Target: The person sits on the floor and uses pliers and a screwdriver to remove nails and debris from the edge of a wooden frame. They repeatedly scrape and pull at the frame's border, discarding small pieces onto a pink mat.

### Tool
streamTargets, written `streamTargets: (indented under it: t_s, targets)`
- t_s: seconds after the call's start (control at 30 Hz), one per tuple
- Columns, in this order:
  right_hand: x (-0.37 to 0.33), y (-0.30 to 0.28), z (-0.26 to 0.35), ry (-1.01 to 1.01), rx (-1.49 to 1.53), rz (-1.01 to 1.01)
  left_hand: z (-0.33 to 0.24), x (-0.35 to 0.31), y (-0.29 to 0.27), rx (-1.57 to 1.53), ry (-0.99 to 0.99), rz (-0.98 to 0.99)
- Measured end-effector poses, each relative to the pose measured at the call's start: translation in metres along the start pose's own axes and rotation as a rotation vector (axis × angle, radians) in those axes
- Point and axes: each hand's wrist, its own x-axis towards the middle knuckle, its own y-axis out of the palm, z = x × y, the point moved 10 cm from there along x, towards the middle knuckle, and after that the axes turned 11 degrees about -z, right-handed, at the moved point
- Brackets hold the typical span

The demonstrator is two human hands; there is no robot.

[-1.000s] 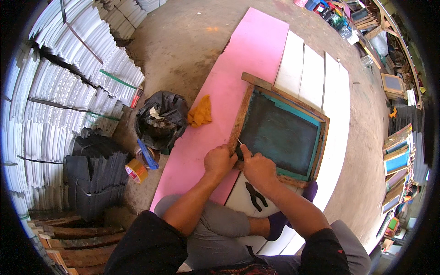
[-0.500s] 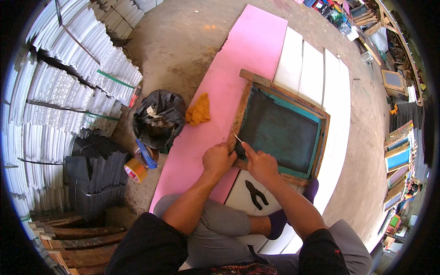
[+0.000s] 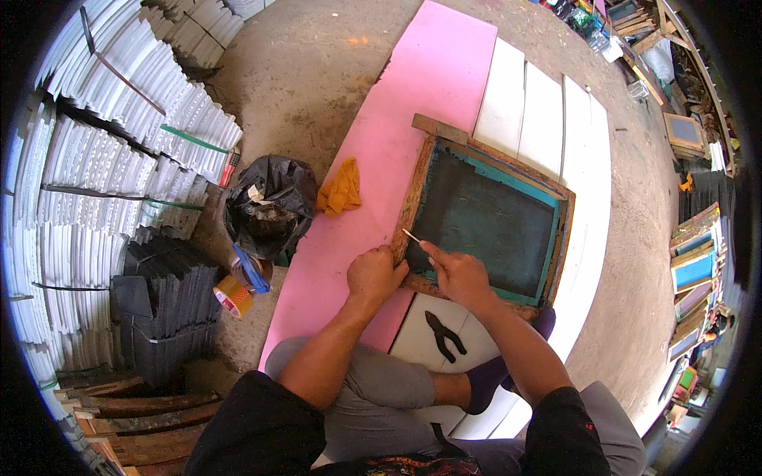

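Observation:
A wooden screen-printing frame (image 3: pixel 563 238) with dark, teal-edged mesh lies at a slant before me. My left hand (image 3: pixel 376 276) is closed round its left rail near the lower corner, thumb along the wood. In my right hand (image 3: pixel 458 274) I grip a thin tool with a pale straight shaft (image 3: pixel 411 236), the index finger stretched along it. Its tip is at the inner side of the left rail; my fingers hide the handle. Black-handled pliers (image 3: pixel 446 337) lie just below the frame, near my crossed legs.
The frame rests across a pink board (image 3: pixel 381 143) and white boards (image 3: pixel 540 119). An orange cloth (image 3: pixel 340 189), a black plastic bag (image 3: pixel 270 202) and a tape roll (image 3: pixel 232 295) are at the left. Bundled white sheets (image 3: pixel 95 159) and a dark stack (image 3: pixel 167 309) stand farther left.
My right hand has shifted slightly right and down, with the tool's tip still at the left rail. The left hand keeps its hold on the frame.

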Motion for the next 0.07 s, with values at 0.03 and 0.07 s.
streamTargets:
  t_s: [0.03, 0.07]
  targets:
    - [0.0002, 0.0065, -0.0066, 0.059, 0.012, 0.080, 0.0010, 0.0009, 0.0017, -0.003, -0.011, 0.014]
    - [0.0011, 0.0128, -0.0128, 0.118, 0.024, 0.159, 0.0007, 0.0022, 0.0010, -0.004, -0.010, 0.012]
